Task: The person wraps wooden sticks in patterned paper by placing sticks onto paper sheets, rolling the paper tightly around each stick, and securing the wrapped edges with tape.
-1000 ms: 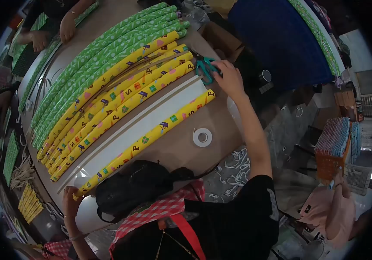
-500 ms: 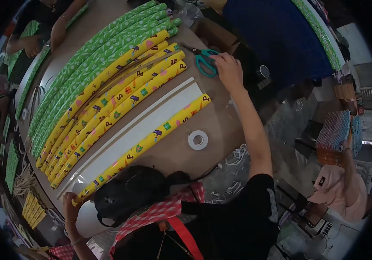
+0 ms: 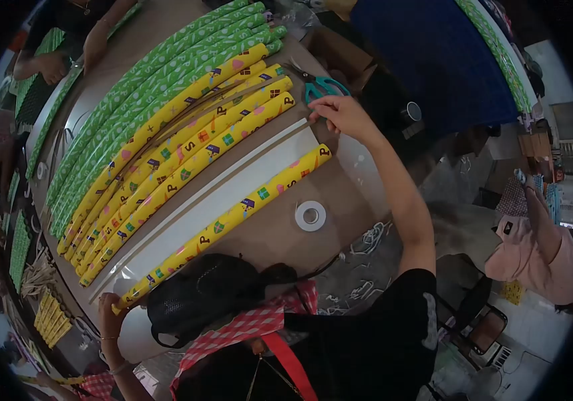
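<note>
A yellow printed wrapping-paper roll [image 3: 233, 224] lies aslant in front of me, with its white sheet [image 3: 260, 167] partly unrolled beyond it. A pale narrow strip [image 3: 200, 204] runs along that sheet's far edge. At the near-left end, my left hand [image 3: 109, 309] is closed on the end of the roll; its fingertips are partly hidden. My right hand [image 3: 338, 115] hovers by the sheet's far-right corner, fingers bent and apart, with nothing visible in them. Just beyond it lie teal-handled scissors [image 3: 326, 87], out of its grip.
More yellow rolls [image 3: 186, 174] and green rolls [image 3: 146, 87] lie side by side farther back. A white tape roll [image 3: 310, 216] and a black bag [image 3: 203, 297] are on the near side. Another person's hands [image 3: 53, 67] work at upper left. A cardboard box [image 3: 343, 57] stands beyond the scissors.
My right hand has let go of the scissors and moved left and nearer, to the sheet's corner. My left hand stays at the roll's end.
</note>
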The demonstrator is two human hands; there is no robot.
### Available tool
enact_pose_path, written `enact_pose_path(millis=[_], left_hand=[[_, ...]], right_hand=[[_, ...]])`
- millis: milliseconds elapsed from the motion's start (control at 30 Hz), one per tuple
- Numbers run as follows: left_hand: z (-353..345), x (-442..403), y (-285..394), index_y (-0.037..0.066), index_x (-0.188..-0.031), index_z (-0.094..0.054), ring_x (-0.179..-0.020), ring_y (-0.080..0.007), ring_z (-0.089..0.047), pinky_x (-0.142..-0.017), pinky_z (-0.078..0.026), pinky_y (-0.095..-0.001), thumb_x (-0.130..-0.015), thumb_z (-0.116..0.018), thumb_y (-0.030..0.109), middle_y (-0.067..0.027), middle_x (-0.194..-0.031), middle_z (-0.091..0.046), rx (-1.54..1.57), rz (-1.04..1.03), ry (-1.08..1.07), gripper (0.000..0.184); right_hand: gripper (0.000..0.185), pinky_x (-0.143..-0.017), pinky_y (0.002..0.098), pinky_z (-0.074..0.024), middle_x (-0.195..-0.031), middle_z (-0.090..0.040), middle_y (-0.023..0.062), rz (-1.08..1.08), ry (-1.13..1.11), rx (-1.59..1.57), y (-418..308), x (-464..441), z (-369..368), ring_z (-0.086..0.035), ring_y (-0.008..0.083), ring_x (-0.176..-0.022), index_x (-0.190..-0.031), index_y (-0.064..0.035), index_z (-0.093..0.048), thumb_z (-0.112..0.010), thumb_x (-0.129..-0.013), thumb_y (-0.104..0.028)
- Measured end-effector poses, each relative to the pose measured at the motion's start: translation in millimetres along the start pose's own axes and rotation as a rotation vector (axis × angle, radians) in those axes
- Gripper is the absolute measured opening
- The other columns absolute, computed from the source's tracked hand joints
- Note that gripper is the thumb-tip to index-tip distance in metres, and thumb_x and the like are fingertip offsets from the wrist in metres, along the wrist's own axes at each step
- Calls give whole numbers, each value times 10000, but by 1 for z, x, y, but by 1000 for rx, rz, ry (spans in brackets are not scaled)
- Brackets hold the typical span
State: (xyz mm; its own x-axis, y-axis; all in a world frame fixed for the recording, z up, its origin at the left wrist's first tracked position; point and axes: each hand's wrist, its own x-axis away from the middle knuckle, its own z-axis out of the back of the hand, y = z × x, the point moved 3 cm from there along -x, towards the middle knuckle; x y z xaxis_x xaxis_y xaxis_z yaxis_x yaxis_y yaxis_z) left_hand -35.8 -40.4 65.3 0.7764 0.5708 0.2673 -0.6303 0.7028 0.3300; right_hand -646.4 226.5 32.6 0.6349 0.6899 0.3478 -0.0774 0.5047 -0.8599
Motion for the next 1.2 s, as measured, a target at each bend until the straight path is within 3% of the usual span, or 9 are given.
enact_pose_path(millis=[100, 167, 367, 667, 800, 1200], left_hand=[[0, 2, 1, 43, -833, -482, -810, -322, -505, -712, -417, -384, -536, -735, 0, -109, -851, -503, 3, 23, 15, 393], [0, 2, 1, 45, -838, -482, -818, -322, -508, -718, -420, -383, -539, -735, 3, -109, -861, -505, 15, 23, 24, 394], [1, 2, 1, 51, -839, -481, -825, -314, -511, -720, -428, -375, -542, -742, 11, -103, -867, -510, -9, 22, 29, 397], [-2, 3, -6, 52, -831, -475, -814, -305, -513, -709, -427, -372, -548, -749, 17, -94, -854, -507, -6, 37, -2, 394], [0, 1, -2, 52, -820, -474, -801, -296, -511, -701, -426, -369, -557, -756, 30, -90, -844, -504, -5, 45, -2, 387], [1, 0, 4, 57, -820, -476, -778, -291, -507, -680, -415, -371, -570, -764, 51, -84, -824, -497, -10, 23, 22, 381]], right_hand=[[230, -451, 189, -378, -817, -653, 16, 18, -96, 97, -9, -2, 0, -454, 33, -509, -1034, -58, -638, -526, -888, -195], [238, -453, 214, -381, -728, -630, 6, -13, -159, 211, -16, -3, -3, -472, 55, -517, -950, -45, -670, -581, -849, -242], [252, -429, 192, -320, -776, -635, 16, 24, -318, 309, -23, -13, -8, -389, 40, -489, -976, -58, -675, -559, -872, -256], [238, -411, 219, -327, -742, -636, 12, -53, -306, 202, -18, -19, -2, -418, 47, -469, -896, -37, -682, -605, -839, -256], [256, -408, 216, -321, -747, -638, 13, 33, -311, 305, -20, -17, -1, -421, 43, -484, -895, -35, -681, -616, -832, -275], [249, -420, 198, -322, -796, -642, 0, -80, -362, 139, -20, -12, 0, -419, 27, -531, -940, -57, -677, -623, -835, -276]])
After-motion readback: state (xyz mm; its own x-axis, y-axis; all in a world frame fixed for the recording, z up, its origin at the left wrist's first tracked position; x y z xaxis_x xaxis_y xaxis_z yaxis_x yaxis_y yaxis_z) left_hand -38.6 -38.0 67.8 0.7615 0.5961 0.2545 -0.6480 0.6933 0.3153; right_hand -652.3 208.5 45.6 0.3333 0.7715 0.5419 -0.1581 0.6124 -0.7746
